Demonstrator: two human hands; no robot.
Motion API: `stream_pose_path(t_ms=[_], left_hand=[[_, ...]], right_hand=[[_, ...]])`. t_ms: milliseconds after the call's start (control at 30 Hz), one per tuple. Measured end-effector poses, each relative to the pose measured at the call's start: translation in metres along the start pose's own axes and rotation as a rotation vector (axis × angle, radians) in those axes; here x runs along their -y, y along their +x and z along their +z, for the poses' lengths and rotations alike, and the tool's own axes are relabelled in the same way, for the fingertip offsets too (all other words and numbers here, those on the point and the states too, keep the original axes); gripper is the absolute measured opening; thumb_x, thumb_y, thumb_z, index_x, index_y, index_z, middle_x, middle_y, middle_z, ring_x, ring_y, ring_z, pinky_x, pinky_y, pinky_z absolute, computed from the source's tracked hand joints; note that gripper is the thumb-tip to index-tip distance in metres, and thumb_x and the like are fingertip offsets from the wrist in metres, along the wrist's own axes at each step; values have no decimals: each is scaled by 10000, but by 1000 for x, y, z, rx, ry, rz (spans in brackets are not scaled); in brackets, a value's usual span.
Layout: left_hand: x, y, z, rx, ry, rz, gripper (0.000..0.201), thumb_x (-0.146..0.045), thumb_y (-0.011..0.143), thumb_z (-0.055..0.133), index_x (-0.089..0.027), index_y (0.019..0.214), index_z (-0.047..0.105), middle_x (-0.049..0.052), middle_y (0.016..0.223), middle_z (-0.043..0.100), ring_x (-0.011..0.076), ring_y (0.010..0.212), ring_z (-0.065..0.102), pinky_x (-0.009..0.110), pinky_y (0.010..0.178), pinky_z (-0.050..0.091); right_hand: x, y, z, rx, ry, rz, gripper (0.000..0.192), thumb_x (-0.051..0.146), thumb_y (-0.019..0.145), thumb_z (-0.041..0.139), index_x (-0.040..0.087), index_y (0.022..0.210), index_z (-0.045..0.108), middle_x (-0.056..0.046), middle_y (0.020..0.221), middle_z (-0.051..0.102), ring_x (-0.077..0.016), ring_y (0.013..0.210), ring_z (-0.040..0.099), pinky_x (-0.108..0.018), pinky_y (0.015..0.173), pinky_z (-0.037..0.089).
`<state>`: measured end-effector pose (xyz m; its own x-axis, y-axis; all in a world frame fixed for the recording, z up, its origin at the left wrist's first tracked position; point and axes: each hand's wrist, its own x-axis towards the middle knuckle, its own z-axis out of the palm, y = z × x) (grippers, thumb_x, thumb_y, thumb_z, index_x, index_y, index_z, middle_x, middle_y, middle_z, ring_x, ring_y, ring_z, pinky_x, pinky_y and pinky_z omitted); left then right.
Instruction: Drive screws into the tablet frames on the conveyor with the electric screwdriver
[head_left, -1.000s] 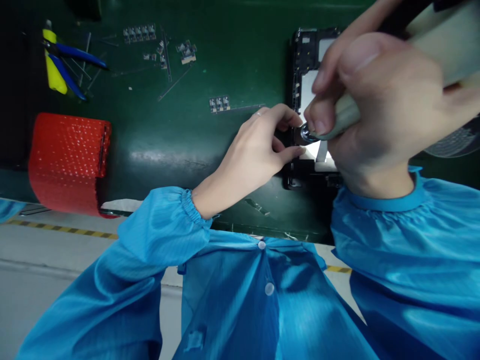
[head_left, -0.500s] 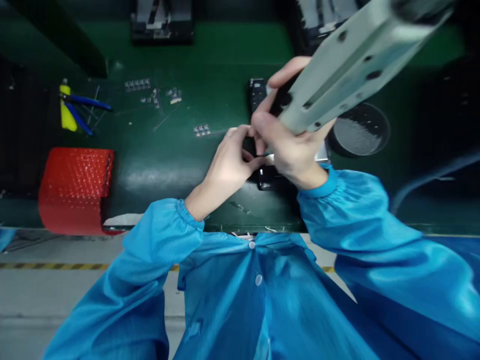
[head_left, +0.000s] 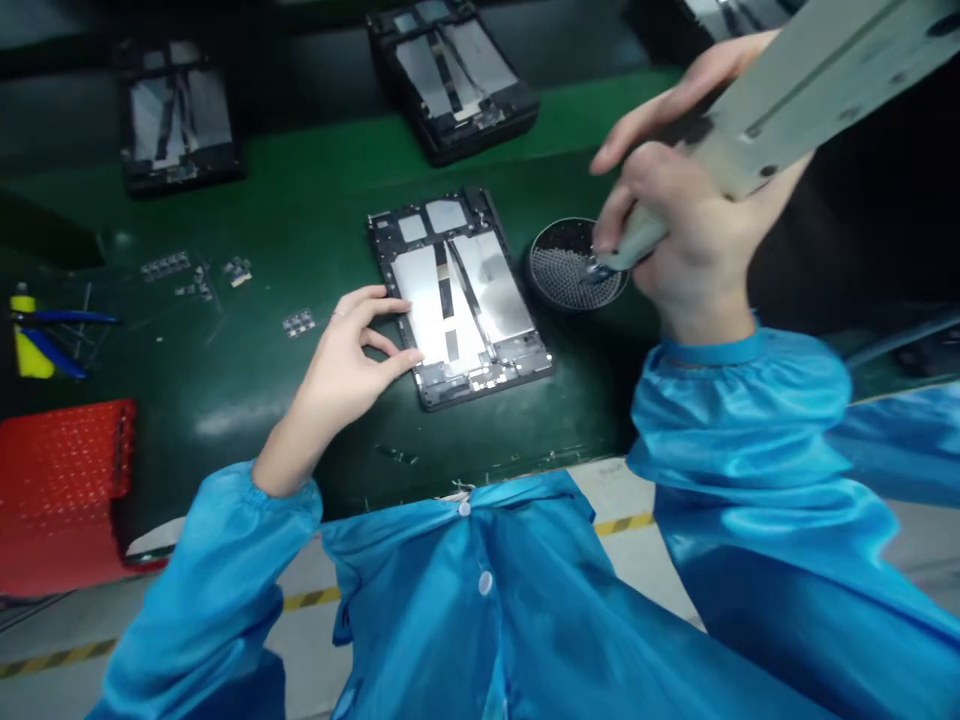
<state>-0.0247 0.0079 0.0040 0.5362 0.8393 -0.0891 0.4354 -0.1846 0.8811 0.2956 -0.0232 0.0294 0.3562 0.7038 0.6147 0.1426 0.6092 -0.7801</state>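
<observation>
My left hand point(head_left: 352, 355), fingers spread, touches the tablet chassis point(head_left: 459, 296) just right of it; my right hand point(head_left: 686, 235) (clamped on the electric screwdriver point(head_left: 750, 130)) hovers over the screw dish point(head_left: 574, 265).

The right hand point(head_left: 697, 250) carried the electric screwdriver point(head_left: 757, 130) off the tablet frame point(head_left: 457, 295) to the round screw dish point(head_left: 574, 262). The left hand point(head_left: 349, 360) stopped pinching and rested at the frame's left edge.
</observation>
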Motion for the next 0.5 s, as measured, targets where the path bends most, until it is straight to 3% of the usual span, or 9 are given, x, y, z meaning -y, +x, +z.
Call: stream_pose_path(t_ms=[67,133,233,367,500], left_hand=[[-5,10,-8,45,75,-30,641,-372,727,996,-236,1320,796,166,1629,525,154,721,774,450,823,747],[-10,18,-14,90,133,-71,716,-383,662,1030,-260,1331,805,160,1589,526,173,727,774,487,844,755],[-14,23,-19,116,140,-116,755,-427,614,1066,-312,1318,817,124,1559,525,181,761,768,455,794,769],[-15,16,-19,75,127,-126,656,-467,657,1061,-351,1263,837,82,1574,532,158,782,741,413,740,779],[-14,13,-19,84,128,-127,657,-466,668,1056,-330,1274,839,89,1582,529,150,780,733,399,729,784]], right_hand=[[-9,0,-26,-70,26,-97,639,531,746,935,192,1016,465,-3,794,628,-88,541,553,-224,324,253],[-15,-5,-38,-119,45,-173,500,414,830,883,176,1064,511,4,797,622,-57,504,505,-198,340,197],[-20,-12,-36,-152,73,-240,393,346,915,805,163,1150,550,25,804,595,4,450,394,-154,391,138],[-26,-14,-31,-177,111,-256,437,390,862,880,152,1067,576,43,714,415,14,449,393,-131,406,192],[-23,-15,-32,-156,22,-231,427,434,881,872,156,1070,609,18,889,515,48,501,440,-133,415,263]])
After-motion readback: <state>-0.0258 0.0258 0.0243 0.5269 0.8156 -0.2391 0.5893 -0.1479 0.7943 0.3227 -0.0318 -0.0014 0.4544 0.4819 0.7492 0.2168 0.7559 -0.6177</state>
